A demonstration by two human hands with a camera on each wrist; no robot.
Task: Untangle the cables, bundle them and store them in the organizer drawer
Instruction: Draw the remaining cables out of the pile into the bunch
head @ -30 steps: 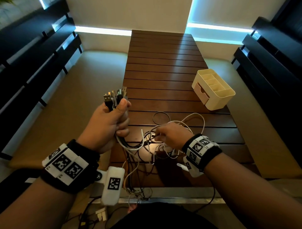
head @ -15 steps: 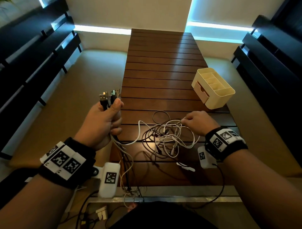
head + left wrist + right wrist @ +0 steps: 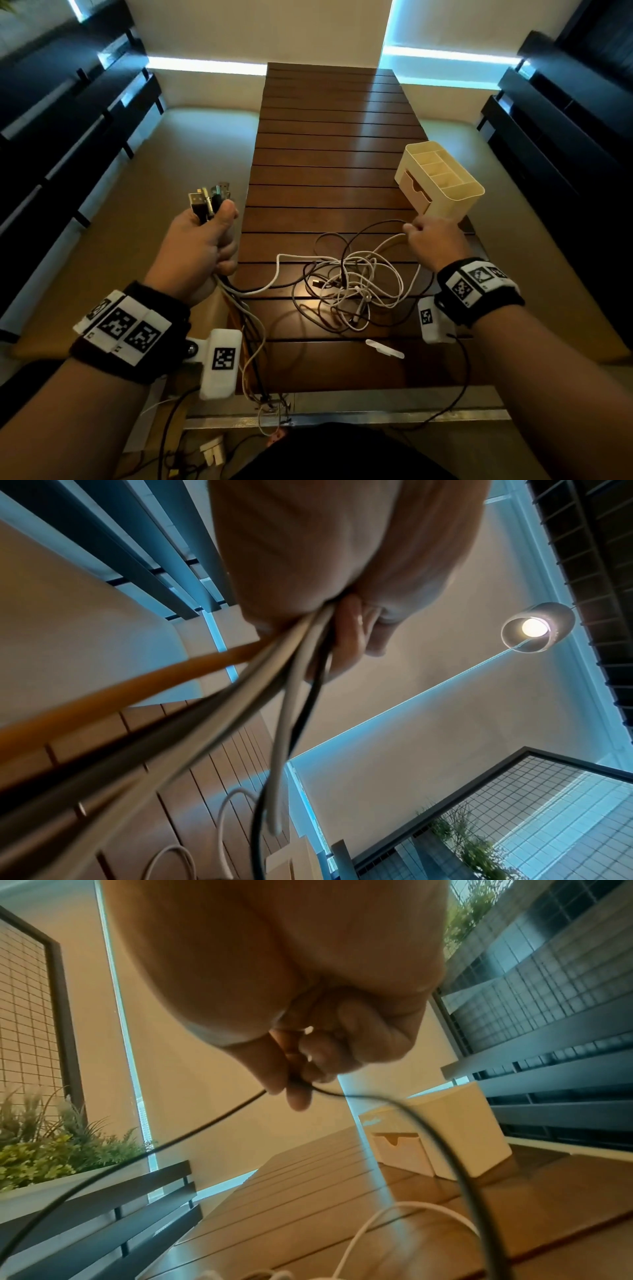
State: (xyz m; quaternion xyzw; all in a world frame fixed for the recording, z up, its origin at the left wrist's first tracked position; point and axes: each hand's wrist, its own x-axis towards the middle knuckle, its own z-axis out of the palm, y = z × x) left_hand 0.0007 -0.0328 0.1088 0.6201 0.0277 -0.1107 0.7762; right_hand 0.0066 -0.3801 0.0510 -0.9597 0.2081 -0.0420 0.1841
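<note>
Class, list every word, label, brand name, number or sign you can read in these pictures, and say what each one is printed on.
No readable words, brands or numbers in any view.
Left wrist band: black-and-white square code markers, no letters.
Right wrist band: the same kind of markers.
Cream organizer: no print visible.
Cable plugs: too small to show any marking.
</note>
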